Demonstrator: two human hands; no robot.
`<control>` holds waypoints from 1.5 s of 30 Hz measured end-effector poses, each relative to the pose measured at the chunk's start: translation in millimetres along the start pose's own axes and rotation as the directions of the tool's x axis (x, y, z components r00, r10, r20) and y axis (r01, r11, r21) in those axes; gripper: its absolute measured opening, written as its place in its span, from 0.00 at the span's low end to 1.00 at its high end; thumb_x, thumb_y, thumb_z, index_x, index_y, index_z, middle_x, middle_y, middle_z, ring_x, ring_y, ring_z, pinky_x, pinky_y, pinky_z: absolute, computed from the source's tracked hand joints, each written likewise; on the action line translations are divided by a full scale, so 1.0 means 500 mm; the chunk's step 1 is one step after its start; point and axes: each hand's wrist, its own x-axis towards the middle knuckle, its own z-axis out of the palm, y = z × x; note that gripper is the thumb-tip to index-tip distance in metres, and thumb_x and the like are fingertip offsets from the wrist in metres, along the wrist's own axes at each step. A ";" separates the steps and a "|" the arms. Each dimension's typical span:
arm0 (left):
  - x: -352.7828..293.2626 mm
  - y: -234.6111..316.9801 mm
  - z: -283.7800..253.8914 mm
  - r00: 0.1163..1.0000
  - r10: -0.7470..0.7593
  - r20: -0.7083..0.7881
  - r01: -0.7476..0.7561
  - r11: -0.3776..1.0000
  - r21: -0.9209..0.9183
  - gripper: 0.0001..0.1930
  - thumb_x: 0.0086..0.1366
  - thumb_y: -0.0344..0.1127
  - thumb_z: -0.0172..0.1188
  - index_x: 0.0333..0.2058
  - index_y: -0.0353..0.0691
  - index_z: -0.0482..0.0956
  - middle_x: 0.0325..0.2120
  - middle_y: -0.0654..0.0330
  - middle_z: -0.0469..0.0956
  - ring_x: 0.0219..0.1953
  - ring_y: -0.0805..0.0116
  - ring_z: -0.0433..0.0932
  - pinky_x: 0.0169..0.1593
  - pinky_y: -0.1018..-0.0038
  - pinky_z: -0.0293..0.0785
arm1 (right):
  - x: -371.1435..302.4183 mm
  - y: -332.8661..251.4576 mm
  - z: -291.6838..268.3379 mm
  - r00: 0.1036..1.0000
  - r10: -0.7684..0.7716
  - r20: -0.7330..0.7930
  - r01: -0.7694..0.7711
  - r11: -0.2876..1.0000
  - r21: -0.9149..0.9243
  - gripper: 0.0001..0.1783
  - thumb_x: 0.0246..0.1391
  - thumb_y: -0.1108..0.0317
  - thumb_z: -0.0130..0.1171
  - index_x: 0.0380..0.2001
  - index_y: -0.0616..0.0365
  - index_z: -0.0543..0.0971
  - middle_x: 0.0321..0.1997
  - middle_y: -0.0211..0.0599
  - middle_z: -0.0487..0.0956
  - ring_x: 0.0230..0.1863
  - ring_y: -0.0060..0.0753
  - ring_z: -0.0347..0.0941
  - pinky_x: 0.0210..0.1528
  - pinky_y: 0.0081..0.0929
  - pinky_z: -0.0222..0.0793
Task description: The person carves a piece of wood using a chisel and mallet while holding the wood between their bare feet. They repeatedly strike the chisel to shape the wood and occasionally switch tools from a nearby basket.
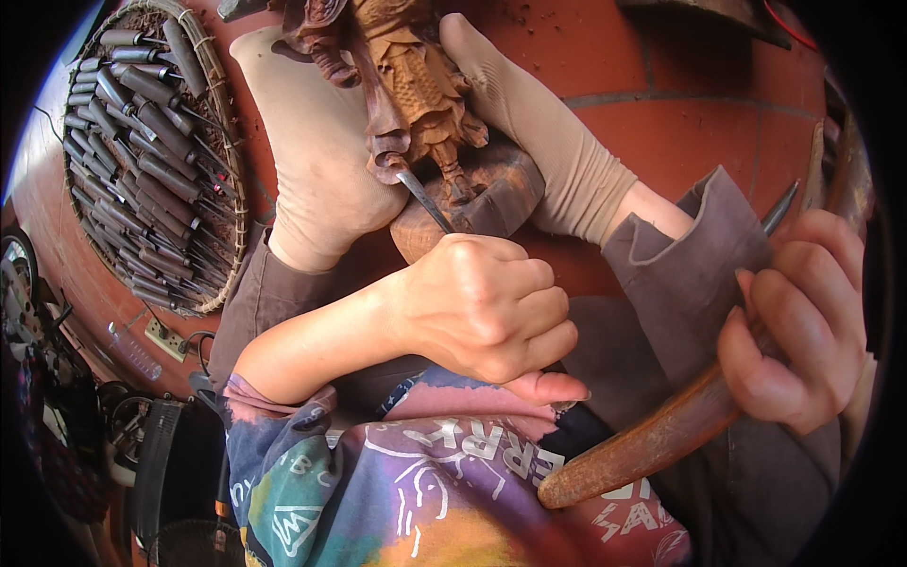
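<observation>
A carved wooden figurine [402, 71] on a rough block base [501, 194] is clamped between my two socked feet. My left hand [487, 307] is closed in a fist around a carving chisel [427, 202]; the handle is hidden in the fist. Its metal blade meets the low edge of the figurine's draped part. At the right, my right hand [798, 321] grips a curved wooden club [652, 435], whose thick end hangs down over my shirt. A pointed metal tip [781, 208] sticks out above that hand; whether the fingers hold it cannot be made out.
A round woven basket [231, 123] full of dark-handled carving tools [151, 175] stands at the left. Near it lie a power socket [166, 337] and a clear plastic bottle [134, 352]. A fan-like black appliance [179, 482] is lower left. Wood crumbs dot the red tile floor [690, 142].
</observation>
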 end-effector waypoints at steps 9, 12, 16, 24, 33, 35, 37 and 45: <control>0.000 -0.002 0.001 0.997 -0.009 -0.073 0.008 1.000 -0.017 0.24 0.54 0.57 0.61 0.13 0.48 0.62 0.14 0.69 0.59 0.14 0.75 0.63 0.16 0.79 0.57 | -0.032 0.008 -0.015 0.992 -0.123 0.041 0.127 0.986 -0.111 0.23 0.30 0.90 0.65 0.29 0.60 0.67 0.21 0.39 0.67 0.20 0.35 0.65 0.21 0.38 0.64; 0.004 -0.001 -0.006 0.997 -0.020 -0.077 0.019 1.000 -0.016 0.26 0.58 0.61 0.59 0.13 0.48 0.66 0.13 0.69 0.61 0.13 0.75 0.61 0.15 0.79 0.53 | -0.051 0.029 -0.040 0.960 -0.252 0.120 0.272 0.939 -0.208 0.22 0.36 0.89 0.66 0.29 0.62 0.65 0.22 0.42 0.68 0.23 0.40 0.69 0.22 0.44 0.68; 0.012 0.005 -0.002 0.988 -0.071 -0.136 0.067 0.997 -0.031 0.26 0.58 0.61 0.59 0.13 0.47 0.66 0.13 0.69 0.60 0.13 0.75 0.61 0.15 0.78 0.53 | -0.073 0.040 -0.043 0.967 -0.250 0.059 0.257 0.940 -0.224 0.21 0.38 0.88 0.66 0.28 0.63 0.64 0.23 0.43 0.69 0.24 0.42 0.70 0.24 0.46 0.71; 0.027 0.008 -0.015 0.984 -0.126 -0.125 0.120 0.991 -0.051 0.27 0.55 0.61 0.61 0.14 0.46 0.66 0.13 0.68 0.60 0.13 0.74 0.61 0.15 0.77 0.52 | -0.093 0.057 -0.022 0.982 -0.157 -0.108 0.136 0.974 -0.183 0.20 0.40 0.87 0.66 0.28 0.64 0.64 0.24 0.45 0.70 0.25 0.43 0.71 0.27 0.48 0.72; 0.046 0.005 -0.024 0.962 -0.204 -0.179 0.184 0.975 -0.125 0.27 0.54 0.60 0.62 0.14 0.44 0.68 0.12 0.66 0.58 0.12 0.71 0.62 0.15 0.75 0.53 | -0.083 0.081 -0.027 0.984 -0.126 -0.125 0.105 0.981 -0.165 0.20 0.41 0.86 0.67 0.28 0.65 0.63 0.25 0.46 0.71 0.26 0.45 0.71 0.30 0.50 0.74; 0.054 0.006 -0.027 0.953 -0.228 -0.201 0.200 0.968 -0.152 0.27 0.54 0.60 0.63 0.14 0.44 0.68 0.12 0.66 0.58 0.12 0.71 0.62 0.14 0.75 0.53 | -0.084 0.085 -0.030 0.984 -0.121 -0.130 0.099 0.981 -0.167 0.20 0.42 0.86 0.67 0.28 0.65 0.63 0.25 0.47 0.71 0.26 0.45 0.71 0.30 0.50 0.74; 0.059 0.012 -0.030 0.938 -0.275 -0.212 0.242 0.955 -0.172 0.25 0.50 0.55 0.65 0.13 0.45 0.64 0.12 0.65 0.59 0.13 0.69 0.64 0.16 0.73 0.57 | -0.093 0.098 -0.036 0.985 -0.110 -0.136 0.086 0.981 -0.172 0.20 0.42 0.85 0.67 0.28 0.65 0.63 0.26 0.47 0.71 0.26 0.45 0.71 0.31 0.50 0.74; 0.057 0.008 -0.039 0.925 -0.309 -0.223 0.259 0.939 -0.228 0.24 0.50 0.53 0.67 0.13 0.45 0.64 0.11 0.65 0.59 0.13 0.67 0.65 0.16 0.71 0.58 | -0.104 0.111 -0.023 0.968 -0.040 -0.250 -0.010 0.981 -0.196 0.18 0.45 0.83 0.66 0.26 0.65 0.63 0.26 0.48 0.73 0.27 0.47 0.72 0.35 0.51 0.75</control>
